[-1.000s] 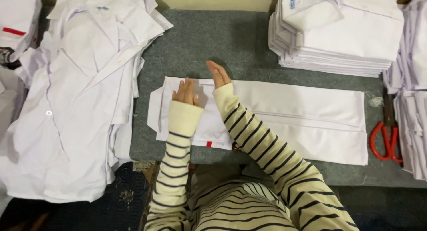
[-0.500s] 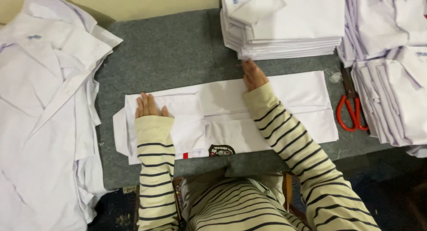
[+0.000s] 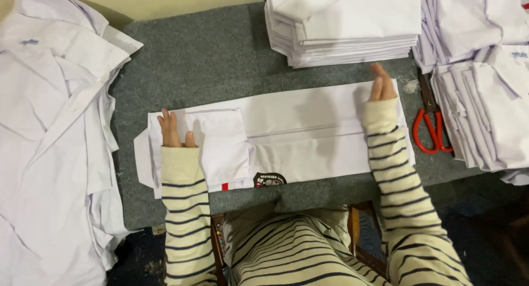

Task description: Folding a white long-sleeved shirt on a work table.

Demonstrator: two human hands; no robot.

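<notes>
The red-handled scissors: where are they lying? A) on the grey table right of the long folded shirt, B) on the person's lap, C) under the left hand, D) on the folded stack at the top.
A: the scissors lie on the grey table, just right of the folded shirt.

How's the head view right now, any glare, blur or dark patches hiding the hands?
Head view: even light, no glare; left hand and right hand are sharp on the folded white shirt. The white piles wash out slightly, and the floor under the table edge is dark.
</notes>
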